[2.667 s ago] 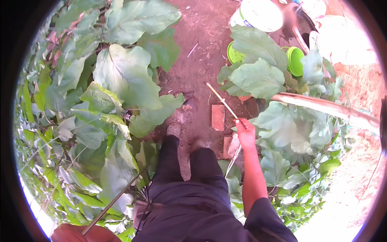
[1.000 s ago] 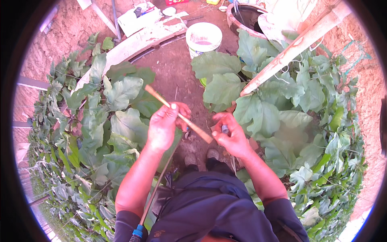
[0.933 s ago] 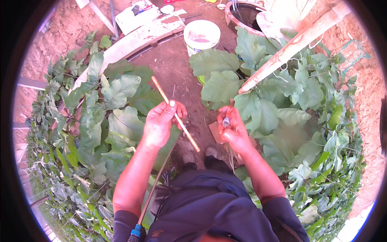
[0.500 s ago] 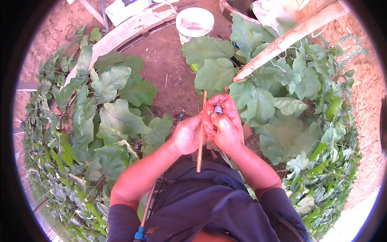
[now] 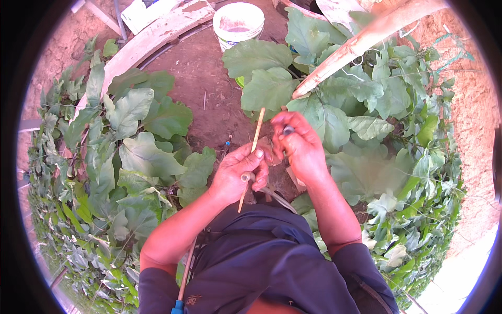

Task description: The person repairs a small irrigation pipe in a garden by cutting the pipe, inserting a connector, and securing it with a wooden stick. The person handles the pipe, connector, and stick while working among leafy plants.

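Observation:
My left hand (image 5: 234,172) is closed around a thin pale wooden stick (image 5: 255,133), which slants upward and away, both ends sticking out. A small round pale end of some object (image 5: 246,177) shows against the same hand; what it belongs to is hidden. To the right, my right hand (image 5: 305,152) grips a small dark object with a grey end (image 5: 288,130), mostly covered by the fingers. A gap separates the two hands. They are raised in front of my dark shirt, above bare soil between leafy plants.
Broad-leaved green plants (image 5: 151,154) crowd both sides. A white bucket (image 5: 238,23) stands on the soil ahead. From the upper right a thick wooden pole (image 5: 361,47) slants down among leaves. A curved pale board (image 5: 157,31) lies upper left, and a tube with a blue fitting (image 5: 178,307) is beside my left arm.
My hands have come apart: the left moved down and left with the stick, and the right went slightly right with the small dark object. The whole view shifted a little.

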{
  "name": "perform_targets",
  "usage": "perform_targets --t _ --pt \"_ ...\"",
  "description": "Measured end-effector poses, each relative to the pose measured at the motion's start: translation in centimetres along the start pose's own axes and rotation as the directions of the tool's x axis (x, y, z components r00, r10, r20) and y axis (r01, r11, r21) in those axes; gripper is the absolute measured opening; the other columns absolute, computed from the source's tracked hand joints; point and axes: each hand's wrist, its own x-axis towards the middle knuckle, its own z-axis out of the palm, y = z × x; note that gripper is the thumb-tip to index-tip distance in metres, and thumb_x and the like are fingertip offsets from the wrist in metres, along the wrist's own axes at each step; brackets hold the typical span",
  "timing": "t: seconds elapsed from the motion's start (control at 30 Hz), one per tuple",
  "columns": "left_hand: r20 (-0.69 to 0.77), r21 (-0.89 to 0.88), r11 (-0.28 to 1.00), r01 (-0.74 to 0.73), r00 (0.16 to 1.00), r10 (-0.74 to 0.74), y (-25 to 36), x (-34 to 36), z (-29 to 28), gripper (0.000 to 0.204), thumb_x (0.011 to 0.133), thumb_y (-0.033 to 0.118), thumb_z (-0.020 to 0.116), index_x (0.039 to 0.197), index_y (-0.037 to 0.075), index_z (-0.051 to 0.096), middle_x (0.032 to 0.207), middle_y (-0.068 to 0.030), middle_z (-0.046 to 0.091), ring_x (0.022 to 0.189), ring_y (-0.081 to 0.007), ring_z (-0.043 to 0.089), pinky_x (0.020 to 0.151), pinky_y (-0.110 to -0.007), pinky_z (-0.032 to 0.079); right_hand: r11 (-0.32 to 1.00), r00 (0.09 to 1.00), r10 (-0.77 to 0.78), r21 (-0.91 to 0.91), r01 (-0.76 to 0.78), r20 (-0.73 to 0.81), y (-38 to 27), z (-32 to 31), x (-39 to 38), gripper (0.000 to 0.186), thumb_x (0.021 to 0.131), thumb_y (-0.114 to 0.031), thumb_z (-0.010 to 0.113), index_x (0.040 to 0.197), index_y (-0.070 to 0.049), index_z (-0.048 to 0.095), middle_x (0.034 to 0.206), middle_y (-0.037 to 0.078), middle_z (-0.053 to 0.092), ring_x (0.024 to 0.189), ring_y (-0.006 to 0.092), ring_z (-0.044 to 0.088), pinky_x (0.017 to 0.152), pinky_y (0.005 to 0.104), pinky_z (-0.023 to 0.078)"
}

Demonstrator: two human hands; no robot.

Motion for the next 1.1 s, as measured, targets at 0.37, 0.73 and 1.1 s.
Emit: perform_targets --t 0.37,0.73,1.1 --pt "-0.03 0.174 0.984 0.029 0.999 -0.024 -0.8 1.3 1.2 0.044 0.113 0.05 0.047 0.11 0.007 0.057 0.072 0.0024 0.046 0.057 -0.0071 0.04 0.052 -0.025 0.032 0.95 0.894 -0.21 0.134 0.282 -0.395 -0.5 -1.3 0.8 0.026 0.113 -0.024 0.046 0.105 -0.003 0.059 0.091 0.01 0.061 0.082 0.0228 0.063 0.083 0.042 0.059" --pt "-0.361 0.414 0.898 0.15 0.933 0.011 -0.3 1.4 1.2 0.066 0.105 0.062 0.056 0.067 0.008 0.054 0.058 -0.001 0.048 0.049 -0.0101 0.041 0.046 -0.028 0.03 0.062 0.923 -0.225 -0.941 0.334 0.313 -7.7 -2.6 -6.2 0.025 0.089 -0.009 0.076 0.114 -0.008 0.073 0.089 0.005 0.066 0.072 0.0207 0.068 0.059 0.0345 0.056" --pt "-0.353 0.574 0.802 0.167 0.934 0.058 -1.0 1.9 1.3 0.059 0.104 0.058 0.063 0.068 0.012 0.054 0.056 0.0029 0.047 0.047 -0.0081 0.046 0.045 -0.028 0.035 -0.146 0.901 -0.117 -0.905 0.4 0.418 -7.2 -0.5 -7.1 0.036 0.075 -0.005 0.076 0.111 -0.01 0.075 0.085 0.003 0.06 0.069 0.0201 0.066 0.052 0.0334 0.052"
